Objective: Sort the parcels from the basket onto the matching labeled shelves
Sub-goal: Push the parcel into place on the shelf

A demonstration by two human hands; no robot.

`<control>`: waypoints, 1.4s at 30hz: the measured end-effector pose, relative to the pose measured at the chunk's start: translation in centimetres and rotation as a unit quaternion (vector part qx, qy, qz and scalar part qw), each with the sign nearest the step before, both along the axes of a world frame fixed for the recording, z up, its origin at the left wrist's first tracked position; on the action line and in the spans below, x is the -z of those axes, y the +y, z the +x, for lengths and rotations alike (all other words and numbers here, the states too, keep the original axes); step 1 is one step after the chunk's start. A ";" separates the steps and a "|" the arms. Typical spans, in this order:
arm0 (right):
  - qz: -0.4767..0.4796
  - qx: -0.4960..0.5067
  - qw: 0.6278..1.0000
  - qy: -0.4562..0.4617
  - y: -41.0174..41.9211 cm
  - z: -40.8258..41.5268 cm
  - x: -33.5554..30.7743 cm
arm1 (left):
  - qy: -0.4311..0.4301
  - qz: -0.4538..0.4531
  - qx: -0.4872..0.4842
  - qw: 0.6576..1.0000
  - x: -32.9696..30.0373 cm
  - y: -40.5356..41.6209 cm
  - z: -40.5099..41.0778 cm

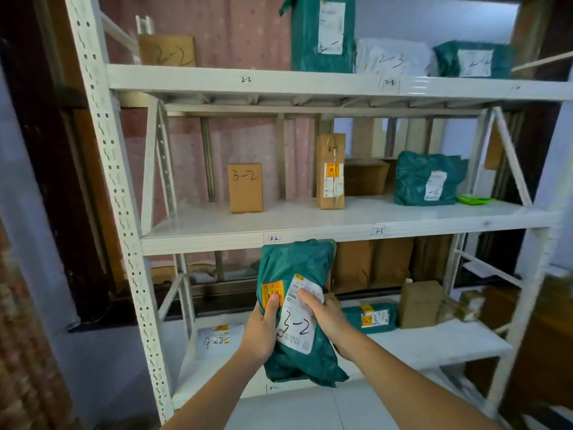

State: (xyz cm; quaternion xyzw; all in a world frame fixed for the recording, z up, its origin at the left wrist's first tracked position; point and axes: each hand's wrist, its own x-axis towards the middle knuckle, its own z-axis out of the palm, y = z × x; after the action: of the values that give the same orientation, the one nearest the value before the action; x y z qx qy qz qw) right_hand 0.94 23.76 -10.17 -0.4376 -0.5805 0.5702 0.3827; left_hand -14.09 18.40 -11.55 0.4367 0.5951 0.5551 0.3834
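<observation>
— So, starting at the left, what is standing on the white metal rack [124,193]?

— On the middle shelf [310,225], a brown carton [245,187] marked 3-2 is standing upright at the far left, above a small edge label [273,238] reading 3-2. Right of it a taller taped carton [331,171] marked 3-3 is standing, and further right a teal bag [426,179] is leaning near a green item [473,199].

— And the hands?

— Both are gripping one parcel. The left hand [263,328] is wrapping its fingers around the left edge of a teal mailer bag [294,308], thumb pressing near the orange sticker. The right hand [325,318] is clasping the right edge, thumb lying on the white label with 3-2 written on it.

— Where is that parcel sitting?

— It is hanging in the air, near, in front of the rack, its top just below the 3-2 edge label.

— Anything lower down?

— A white parcel [217,338] is lying at the left of the bottom shelf, a small teal parcel [372,318] and a brown box [420,304] to the right.
</observation>
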 end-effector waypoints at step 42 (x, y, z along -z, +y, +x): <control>0.169 -0.211 0.961 0.054 20.7 -30.9 -16.6 | 0.119 0.191 -0.188 0.956 -15.5 15.6 -28.9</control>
State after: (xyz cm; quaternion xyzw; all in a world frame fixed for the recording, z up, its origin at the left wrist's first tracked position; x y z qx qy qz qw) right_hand -30.00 44.47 6.44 -0.2021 -0.7259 0.5547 0.3528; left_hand -43.02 33.99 3.96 0.4448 0.5911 0.6642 0.1077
